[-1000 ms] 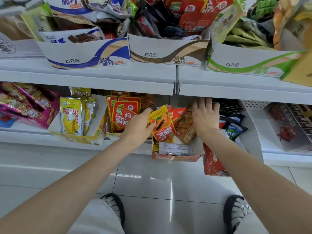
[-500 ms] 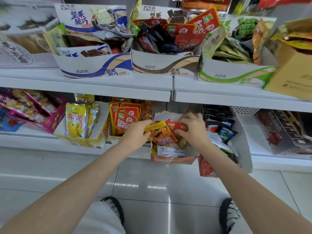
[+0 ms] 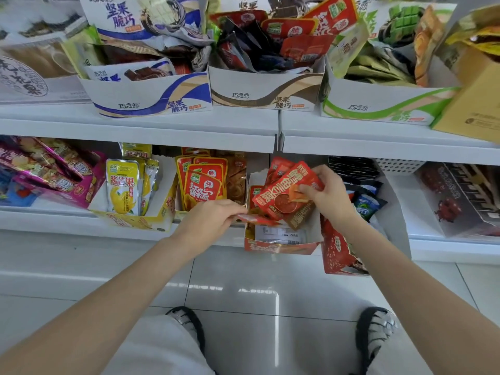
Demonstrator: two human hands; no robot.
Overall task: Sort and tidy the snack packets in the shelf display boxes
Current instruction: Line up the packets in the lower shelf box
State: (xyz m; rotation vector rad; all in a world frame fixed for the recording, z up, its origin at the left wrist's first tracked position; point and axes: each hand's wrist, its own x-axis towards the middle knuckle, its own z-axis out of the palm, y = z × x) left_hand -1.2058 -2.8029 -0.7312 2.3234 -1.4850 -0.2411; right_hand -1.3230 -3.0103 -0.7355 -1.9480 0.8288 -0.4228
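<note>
Your right hand point(image 3: 328, 197), right of frame centre, holds a fan of red snack packets point(image 3: 288, 194) – thumb on the front face, fingers curled behind. The fan sits directly over the open orange display box point(image 3: 278, 246) on the lower shelf point(image 3: 67, 220), its long axis tilted from lower left up to upper right. Your left hand point(image 3: 213, 216), just left of that box, pinches the edge of another red packet point(image 3: 255, 219) lying nearly flat, tip pointing right toward the box. The key relation: the box lies below and between both hands, and the right hand is nearer its opening, so the fan likely drops straight down once turned upright – a judgement, not seen. The packets are glossy, thin, flat foil pouches, slippery and floppy, so they may slide apart in a loose hold. The box is thin printed cardboard with a low front lip, and a white label shows inside. Left of it stand a box of red-and-yellow pouches point(image 3: 201, 185) and a yellow mango box point(image 3: 124, 190), both neatly upright. In the upper part of the frame, the chocolate boxes point(image 3: 265, 93) hold jumbled mixed packets, not yet sorted.
</note>
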